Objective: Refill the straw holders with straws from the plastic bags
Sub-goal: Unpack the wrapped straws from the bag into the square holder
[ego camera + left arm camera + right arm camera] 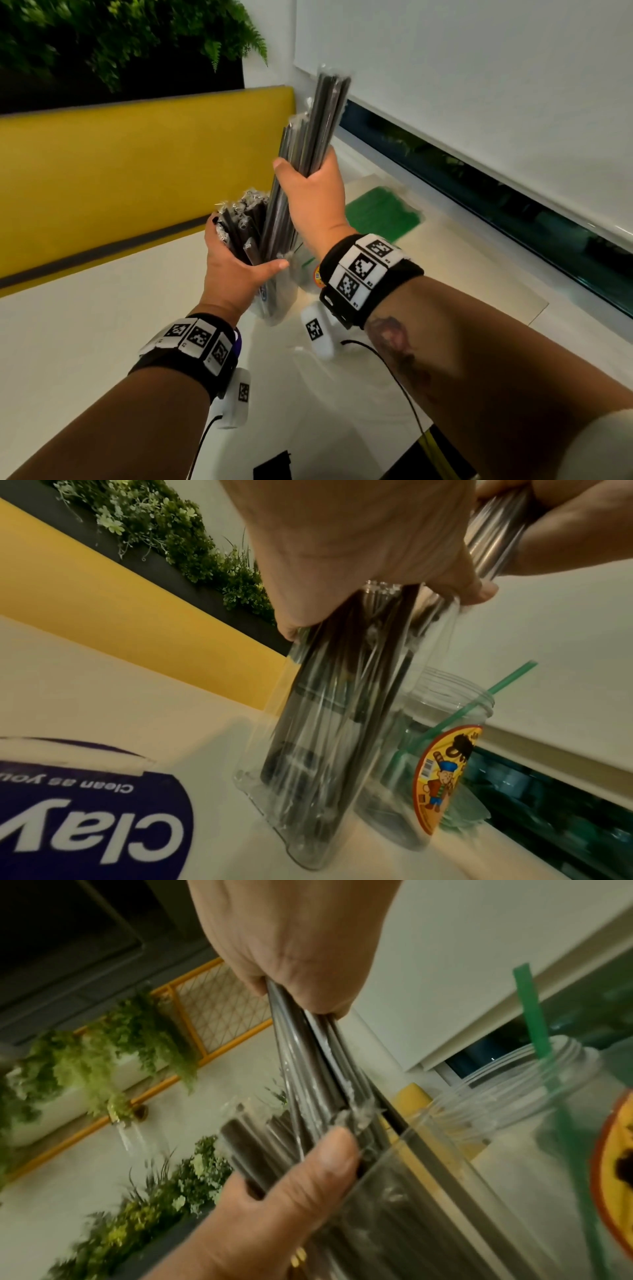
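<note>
A tall clear jar (325, 723) stands on the white table, full of wrapped black straws (245, 219). My left hand (239, 253) curls round those straws right at the jar's mouth, its thumb (322, 1164) against the rim. Higher up, my right hand (308, 185) grips a long bundle of black straws (325, 116). The bundle's lower ends reach down into the same jar (428, 1191). Behind it stands a second clear jar (445, 750) with a yellow cartoon label, holding a single green straw (479, 696).
A clear bag of green straws (383, 212) lies on the table (85, 342) near the window ledge. A yellow bench back (137, 164) runs along the table's far side, with plants above it. Black cables (394, 377) trail near my forearms.
</note>
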